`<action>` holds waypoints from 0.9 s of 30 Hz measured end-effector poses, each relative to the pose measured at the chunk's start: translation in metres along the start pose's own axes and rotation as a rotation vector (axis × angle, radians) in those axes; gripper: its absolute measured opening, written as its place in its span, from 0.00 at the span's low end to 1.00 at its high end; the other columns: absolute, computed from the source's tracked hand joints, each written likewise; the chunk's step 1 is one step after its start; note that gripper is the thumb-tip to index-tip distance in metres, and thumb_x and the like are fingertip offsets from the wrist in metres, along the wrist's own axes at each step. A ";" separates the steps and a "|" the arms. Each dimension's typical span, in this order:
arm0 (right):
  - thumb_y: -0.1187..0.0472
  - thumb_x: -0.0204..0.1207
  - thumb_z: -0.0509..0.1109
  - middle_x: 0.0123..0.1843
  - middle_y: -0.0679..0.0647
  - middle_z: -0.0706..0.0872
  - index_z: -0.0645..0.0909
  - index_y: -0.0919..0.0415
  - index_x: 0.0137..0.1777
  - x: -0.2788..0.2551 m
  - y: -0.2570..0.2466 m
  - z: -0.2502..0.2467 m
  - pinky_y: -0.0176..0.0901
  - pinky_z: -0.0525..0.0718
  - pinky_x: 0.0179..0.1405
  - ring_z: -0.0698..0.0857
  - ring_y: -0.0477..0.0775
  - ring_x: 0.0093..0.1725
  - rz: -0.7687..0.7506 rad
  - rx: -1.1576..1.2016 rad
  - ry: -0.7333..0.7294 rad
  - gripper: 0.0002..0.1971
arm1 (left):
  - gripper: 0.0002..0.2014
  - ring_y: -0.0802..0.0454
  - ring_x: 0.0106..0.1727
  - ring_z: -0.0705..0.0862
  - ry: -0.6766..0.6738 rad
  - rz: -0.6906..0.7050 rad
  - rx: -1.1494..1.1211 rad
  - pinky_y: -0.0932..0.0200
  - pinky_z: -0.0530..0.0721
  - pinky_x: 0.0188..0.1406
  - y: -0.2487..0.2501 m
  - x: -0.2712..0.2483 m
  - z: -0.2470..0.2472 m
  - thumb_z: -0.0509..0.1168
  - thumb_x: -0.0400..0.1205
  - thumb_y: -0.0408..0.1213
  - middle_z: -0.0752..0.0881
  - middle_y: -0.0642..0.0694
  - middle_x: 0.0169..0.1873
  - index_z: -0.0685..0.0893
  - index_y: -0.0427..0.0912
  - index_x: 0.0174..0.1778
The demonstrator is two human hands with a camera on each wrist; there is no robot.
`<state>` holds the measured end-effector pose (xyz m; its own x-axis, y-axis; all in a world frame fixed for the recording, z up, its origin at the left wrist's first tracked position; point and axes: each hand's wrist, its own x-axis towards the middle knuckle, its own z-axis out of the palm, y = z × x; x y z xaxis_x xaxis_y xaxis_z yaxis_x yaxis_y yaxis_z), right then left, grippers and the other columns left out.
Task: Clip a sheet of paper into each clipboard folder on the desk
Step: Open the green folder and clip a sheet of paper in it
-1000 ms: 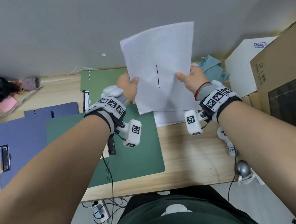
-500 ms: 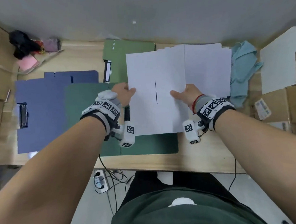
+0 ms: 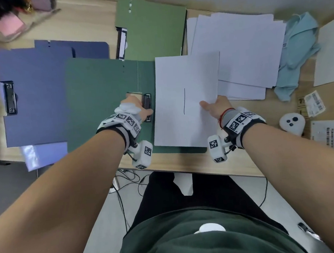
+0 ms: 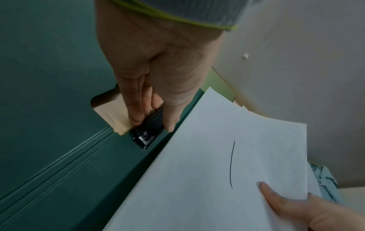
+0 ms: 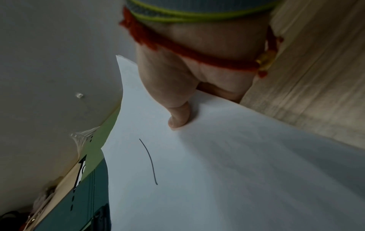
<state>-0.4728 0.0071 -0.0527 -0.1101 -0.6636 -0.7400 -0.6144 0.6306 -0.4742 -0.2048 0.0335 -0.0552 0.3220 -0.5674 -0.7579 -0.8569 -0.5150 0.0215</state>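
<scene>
A white sheet of paper point(image 3: 180, 97) with one black pen line lies over the right half of the open dark green clipboard folder point(image 3: 100, 95). Its left edge stops just right of the folder's black clip point(image 3: 147, 102). My left hand point(image 3: 139, 108) pinches that clip point(image 4: 145, 137), with the fingers point(image 4: 136, 118) on its outer side and the thumb on the side toward the paper. My right hand point(image 3: 216, 107) pinches the sheet's right edge. Its thumb point(image 5: 177, 120) lies on top of the sheet point(image 5: 217, 179), and the other fingers are hidden beneath.
An open blue folder point(image 3: 37, 96) with its own clip point(image 3: 10, 97) lies at the left, and a light green folder point(image 3: 153, 28) behind. A loose paper stack point(image 3: 245, 47), a teal cloth point(image 3: 299, 48) and a white controller point(image 3: 291, 123) sit at the right. The desk's front edge point(image 3: 185, 168) runs just below my wrists.
The sheet came down from upright in the air to flat on the dark green folder. My left hand let go of its left edge and took the clip.
</scene>
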 end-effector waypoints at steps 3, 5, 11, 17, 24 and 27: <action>0.51 0.80 0.71 0.56 0.58 0.83 0.76 0.68 0.66 0.003 -0.001 0.003 0.45 0.76 0.51 0.82 0.59 0.56 0.011 -0.041 0.006 0.23 | 0.23 0.47 0.42 0.83 0.038 -0.011 0.007 0.57 0.78 0.38 0.007 0.007 0.010 0.70 0.75 0.61 0.85 0.46 0.42 0.82 0.42 0.48; 0.51 0.79 0.71 0.57 0.59 0.84 0.78 0.68 0.66 0.007 0.001 0.005 0.44 0.77 0.49 0.83 0.60 0.57 0.012 -0.047 -0.004 0.23 | 0.18 0.46 0.40 0.80 0.095 -0.003 -0.055 0.57 0.75 0.33 0.009 0.010 0.015 0.72 0.75 0.56 0.82 0.44 0.40 0.79 0.44 0.41; 0.48 0.80 0.70 0.56 0.58 0.80 0.73 0.69 0.70 0.012 0.003 0.011 0.44 0.75 0.41 0.80 0.59 0.54 0.050 -0.114 -0.016 0.27 | 0.21 0.57 0.23 0.64 0.161 -0.099 -0.113 0.64 0.57 0.20 0.024 0.016 0.015 0.71 0.79 0.42 0.68 0.51 0.24 0.67 0.46 0.26; 0.47 0.77 0.72 0.62 0.61 0.85 0.77 0.67 0.69 0.017 0.013 0.012 0.49 0.81 0.55 0.84 0.63 0.60 0.071 -0.089 -0.045 0.28 | 0.05 0.51 0.34 0.86 0.038 0.008 -0.118 0.59 0.86 0.42 0.005 0.020 0.007 0.70 0.72 0.47 0.88 0.52 0.35 0.86 0.51 0.38; 0.43 0.71 0.76 0.57 0.59 0.87 0.79 0.66 0.65 0.018 0.015 0.011 0.59 0.84 0.62 0.86 0.63 0.57 0.083 -0.045 -0.076 0.31 | 0.12 0.46 0.39 0.93 -0.099 0.140 -0.291 0.44 0.91 0.49 -0.019 0.037 0.009 0.71 0.65 0.48 0.93 0.50 0.35 0.92 0.52 0.42; 0.46 0.74 0.75 0.57 0.61 0.88 0.81 0.67 0.62 0.019 0.013 0.014 0.57 0.84 0.62 0.87 0.63 0.56 0.061 -0.055 -0.062 0.27 | 0.11 0.46 0.44 0.92 -0.100 0.171 -0.321 0.46 0.91 0.53 -0.016 0.028 0.003 0.73 0.74 0.42 0.93 0.50 0.41 0.92 0.46 0.50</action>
<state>-0.4719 0.0081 -0.0798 -0.1010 -0.5974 -0.7956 -0.6502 0.6449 -0.4017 -0.1828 0.0277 -0.0789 0.1309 -0.6054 -0.7851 -0.7204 -0.6021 0.3442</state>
